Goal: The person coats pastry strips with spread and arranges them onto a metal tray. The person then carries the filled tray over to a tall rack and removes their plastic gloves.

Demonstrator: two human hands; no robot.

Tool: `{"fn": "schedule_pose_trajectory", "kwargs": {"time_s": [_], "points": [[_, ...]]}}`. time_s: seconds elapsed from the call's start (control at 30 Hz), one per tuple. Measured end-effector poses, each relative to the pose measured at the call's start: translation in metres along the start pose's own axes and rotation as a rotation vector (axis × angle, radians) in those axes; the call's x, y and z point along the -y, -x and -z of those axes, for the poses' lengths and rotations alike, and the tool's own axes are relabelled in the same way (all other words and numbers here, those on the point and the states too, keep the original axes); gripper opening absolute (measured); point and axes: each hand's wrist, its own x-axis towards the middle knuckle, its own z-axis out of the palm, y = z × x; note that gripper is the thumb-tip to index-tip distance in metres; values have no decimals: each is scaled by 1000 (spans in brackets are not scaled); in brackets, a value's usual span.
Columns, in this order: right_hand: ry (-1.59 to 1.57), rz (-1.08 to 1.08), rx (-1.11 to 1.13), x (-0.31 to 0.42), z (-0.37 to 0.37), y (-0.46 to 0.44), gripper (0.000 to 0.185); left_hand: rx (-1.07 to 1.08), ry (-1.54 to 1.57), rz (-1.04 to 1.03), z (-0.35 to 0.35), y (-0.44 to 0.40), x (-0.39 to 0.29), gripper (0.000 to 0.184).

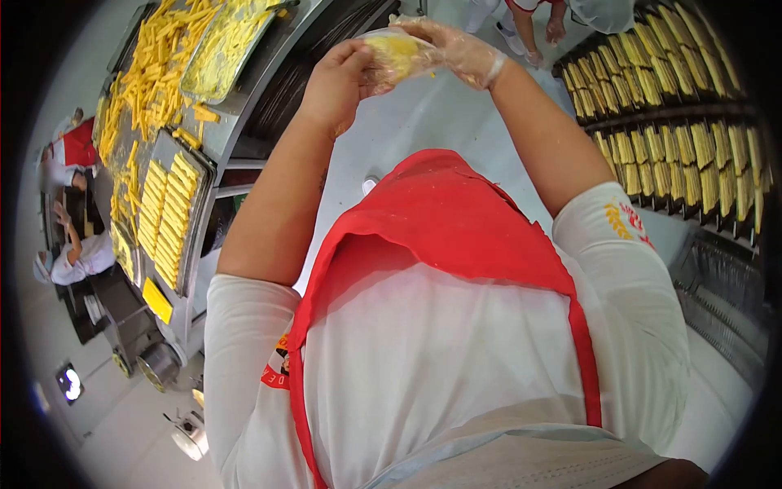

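Observation:
Both my hands are raised together at the top of the view. My left hand looks bare, its fingers closed on the edge of a crumpled clear plastic glove smeared with yellow. My right hand wears a see-through glove with a whitish band at the wrist. Its fingers curve around the far side of the same plastic and grip it, partly hidden by the film. Whether the yellow is a smear or a lump inside the plastic, I cannot tell.
At left, a metal table bears loose yellow sticks, a tray of yellow shreds and a tray of sticks in rows. Racks of filled trays stand at right. Co-workers are at far left and top right.

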Motion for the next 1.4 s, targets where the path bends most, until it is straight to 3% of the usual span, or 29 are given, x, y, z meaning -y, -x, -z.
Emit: {"fn": "schedule_pose_trajectory", "kwargs": {"time_s": [0.07, 0.1, 0.2, 0.27, 0.3, 0.37, 0.4, 0.47, 0.57, 0.63, 0.7, 0.9, 1.07, 1.13, 1.23, 1.3, 1.37, 1.4], "points": [[-292, -27, 154, 2, -11, 4, 53, 41, -53, -7, -1, 1, -5, 23], [-290, -32, 163, 0, -15, 3, 53, 76, -84, 25, -2, 1, -8, 24], [-522, -115, 153, -2, -29, -1, 38, 125, -59, 66, 0, -3, -6, 25], [-689, -192, -6, 2, -36, -2, 33, 144, -2, 78, 2, -3, -6, 25], [-684, -192, -9, -4, -34, -5, 33, 92, 17, 21, 7, -2, -9, 25], [-1063, -161, -328, -20, -25, -15, 31, -76, 91, -139, 17, -1, -9, 21], [-1052, -155, -325, -18, -20, -18, 31, -72, 97, -149, 21, -1, -2, 21], [-1193, -276, -740, -15, -13, -23, 38, -476, -756, -723, 25, 5, 11, 13], [-1138, -307, -891, -17, -20, -34, 28, -264, -970, -909, -21, 21, 14, 13], [-1035, -273, -776, -40, -24, -38, 28, -168, -1107, -987, -36, 20, 14, 17], [-831, -286, -655, -34, -28, -35, 27, -62, -1118, -904, -43, 12, 18, 19], [-790, -189, -682, -21, -41, -28, 24, 13, -1274, -973, -37, 6, 16, 15], [-796, -90, -765, -2, -55, -43, 23, -284, -1321, -996, -32, -7, 13, 19], [-798, -7, -930, 25, -70, -51, 22, -426, -1174, -771, -15, -11, 9, 21], [-933, 30, -643, -9, -56, -78, 22, -499, -1141, -891, -3, -10, -6, 22], [-942, 46, -498, -13, -71, -80, 23, -552, -1108, -940, 2, 1, -27, 23], [-1177, 200, -164, -24, -98, -79, 26, -477, -1254, -1182, 4, 16, -39, 23], [-1173, 178, -151, -32, -122, -75, 26, -500, -1249, -1166, 16, 15, -30, 23]]}}
